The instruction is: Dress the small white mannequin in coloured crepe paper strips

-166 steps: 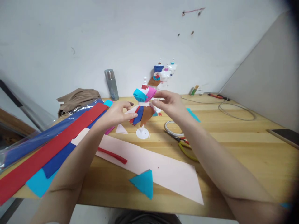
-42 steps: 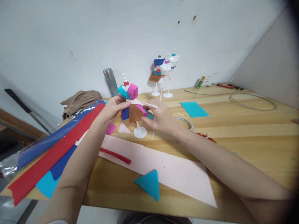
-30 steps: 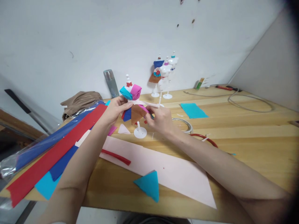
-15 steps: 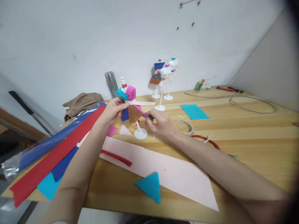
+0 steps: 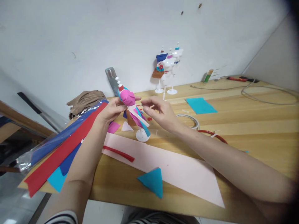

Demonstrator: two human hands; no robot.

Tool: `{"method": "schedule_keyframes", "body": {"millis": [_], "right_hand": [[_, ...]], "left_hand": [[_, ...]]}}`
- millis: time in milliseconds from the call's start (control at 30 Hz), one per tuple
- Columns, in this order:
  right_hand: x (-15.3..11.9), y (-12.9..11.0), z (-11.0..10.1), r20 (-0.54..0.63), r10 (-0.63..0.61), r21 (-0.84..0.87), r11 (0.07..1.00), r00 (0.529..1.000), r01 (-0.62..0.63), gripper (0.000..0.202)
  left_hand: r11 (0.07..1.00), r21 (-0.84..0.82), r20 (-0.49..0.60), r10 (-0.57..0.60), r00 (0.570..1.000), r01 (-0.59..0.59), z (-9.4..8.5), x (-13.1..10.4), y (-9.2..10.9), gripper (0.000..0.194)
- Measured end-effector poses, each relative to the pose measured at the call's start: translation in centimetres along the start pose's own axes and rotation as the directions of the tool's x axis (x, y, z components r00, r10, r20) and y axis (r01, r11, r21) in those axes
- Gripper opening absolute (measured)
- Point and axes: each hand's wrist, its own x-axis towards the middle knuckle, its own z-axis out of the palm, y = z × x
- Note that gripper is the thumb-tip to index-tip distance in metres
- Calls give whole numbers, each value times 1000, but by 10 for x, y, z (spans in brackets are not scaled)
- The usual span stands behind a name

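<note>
A miniature dress form (image 5: 128,97) on a round white base stands tilted to the left, dressed in pink, turquoise and brown crepe paper. My left hand (image 5: 114,109) is closed round its torso from the left and behind, with fingertips showing on the far side. A pale pink paper strip (image 5: 141,118) and a turquoise strip (image 5: 146,129) hang from the waist down toward the base. To the right of the form, my right hand (image 5: 160,112) has its fingers apart and curved, with nothing visible in them.
A long pale pink sheet (image 5: 187,177), a turquoise triangle (image 5: 154,182) and a red strip (image 5: 120,153) lie in front. Other dress forms (image 5: 169,63) stand behind, near a flask (image 5: 112,79). Red tape roll (image 5: 216,136) and white ring (image 5: 195,120) lie right.
The dress form has been turned and tilted, so the pink side and hanging strips face me. My right hand has let go of the strip and opened beside the form.
</note>
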Motion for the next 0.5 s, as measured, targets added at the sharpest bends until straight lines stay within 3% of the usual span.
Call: {"method": "schedule_keyframes", "body": {"millis": [133, 333, 500], "right_hand": [[4, -15, -7, 38, -87, 0, 996, 995, 87, 27], [14, -12, -14, 29, 77, 182, 980, 997, -81, 15], [19, -6, -17, 34, 133, 333, 933, 991, -137, 36]], "left_hand": [[997, 83, -25, 6, 1000, -4, 7, 0, -1, 46], [990, 121, 41, 72, 997, -76, 28, 3, 3, 43], [989, 135, -101, 81, 992, -67, 35, 7, -1, 53]]}}
